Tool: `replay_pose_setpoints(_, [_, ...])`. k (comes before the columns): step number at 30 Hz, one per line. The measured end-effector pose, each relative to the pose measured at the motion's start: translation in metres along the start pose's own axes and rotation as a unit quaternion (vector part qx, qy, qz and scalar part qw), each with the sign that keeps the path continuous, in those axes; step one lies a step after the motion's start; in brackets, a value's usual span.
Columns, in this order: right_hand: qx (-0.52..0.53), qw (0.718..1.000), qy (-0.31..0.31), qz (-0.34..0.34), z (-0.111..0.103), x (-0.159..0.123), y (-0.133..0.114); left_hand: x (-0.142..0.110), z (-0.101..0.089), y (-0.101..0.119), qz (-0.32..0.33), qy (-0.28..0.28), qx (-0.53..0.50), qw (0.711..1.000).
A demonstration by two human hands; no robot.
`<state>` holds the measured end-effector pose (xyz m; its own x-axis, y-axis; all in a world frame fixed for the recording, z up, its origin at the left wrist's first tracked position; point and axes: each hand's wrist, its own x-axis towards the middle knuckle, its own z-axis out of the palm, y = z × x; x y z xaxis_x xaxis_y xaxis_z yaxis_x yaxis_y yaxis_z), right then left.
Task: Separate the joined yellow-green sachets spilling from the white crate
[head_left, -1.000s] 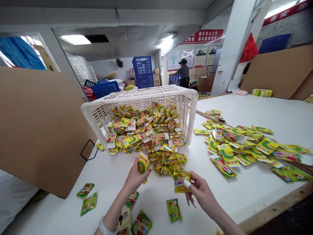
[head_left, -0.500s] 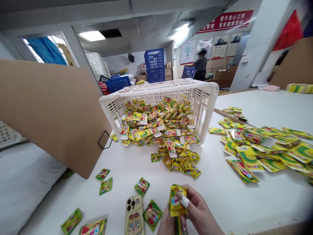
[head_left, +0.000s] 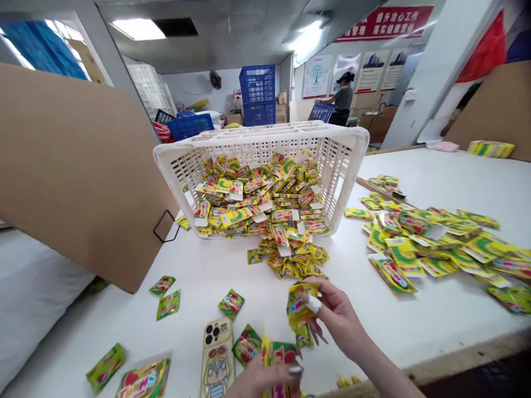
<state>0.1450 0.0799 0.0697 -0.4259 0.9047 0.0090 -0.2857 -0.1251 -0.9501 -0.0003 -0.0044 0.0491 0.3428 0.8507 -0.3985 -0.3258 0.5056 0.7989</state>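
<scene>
In my right hand a yellow sachet is pinched between thumb and fingers; a white covering is on the thumb. Below those fingers is a green sachet; I cannot tell whether it is held or lies on the table. My left hand, low in the view, grips a small red, green and yellow carton, partly covered by its fingers. Just left of it lie a green sachet and a phone in a cartoon case. Yellow sachets are heaped beyond both hands.
A white plastic crate lies on its side, filled with small yellow cartons. More flat cartons spread over the white table at right. A cardboard sheet leans at left. A person stands far back beside blue crates.
My hands have come apart: the right has moved up with the yellow sachet, the left is lower left with the carton now showing. The whole view has shifted slightly.
</scene>
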Motion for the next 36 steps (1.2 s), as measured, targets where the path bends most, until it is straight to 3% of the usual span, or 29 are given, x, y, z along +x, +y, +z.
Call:
replay_pose_setpoints(4, [-0.172, 0.978, -0.107, -0.052, 0.003, -0.003, -0.011, -0.002, 0.0, 0.007, 0.015, -0.042, 0.07, 0.997])
replay_pose_setpoints(7, [-0.341, 0.915, -0.192, -0.099, 0.006, -0.008, -0.024, 0.002, -0.007, -0.002, 0.013, -0.027, 0.099, 0.995])
replay_pose_setpoints(10, [-0.454, 0.847, -0.267, -0.067, 0.005, -0.013, -0.041, 0.008, -0.014, -0.017, 0.023, -0.022, 0.097, 0.995])
replay_pose_setpoints(12, [-0.48, 0.823, -0.3, -0.047, 0.004, -0.014, -0.049, 0.01, -0.016, -0.023, 0.033, -0.021, 0.104, 0.994])
replay_pose_setpoints(14, [-0.457, 0.84, -0.292, -0.019, 0.002, -0.014, -0.05, 0.011, -0.018, -0.022, 0.039, -0.023, 0.108, 0.993])
replay_pose_setpoints(16, [-0.401, 0.881, -0.253, 0.012, -0.002, -0.013, -0.043, 0.01, -0.02, -0.019, 0.034, -0.034, 0.103, 0.993])
replay_pose_setpoints(19, [-0.336, 0.918, -0.211, -0.002, -0.007, -0.013, -0.024, 0.006, -0.022, -0.015, -0.009, -0.037, 0.101, 0.994])
replay_pose_setpoints(22, [-0.312, 0.925, -0.216, -0.028, -0.01, -0.018, -0.011, 0.003, -0.02, -0.014, -0.046, -0.02, 0.098, 0.994])
replay_pose_setpoints(25, [-0.319, 0.924, -0.212, -0.015, -0.01, -0.023, -0.008, 0.002, -0.015, -0.012, -0.043, -0.02, 0.096, 0.994])
replay_pose_setpoints(31, [-0.329, 0.924, -0.148, -0.124, -0.007, -0.023, 0.004, 0.008, -0.014, -0.01, -0.045, -0.045, 0.127, 0.99])
replay_pose_setpoints(36, [-0.307, 0.937, -0.108, -0.129, -0.007, -0.026, 0.016, 0.007, -0.011, -0.008, -0.07, -0.054, 0.108, 0.99])
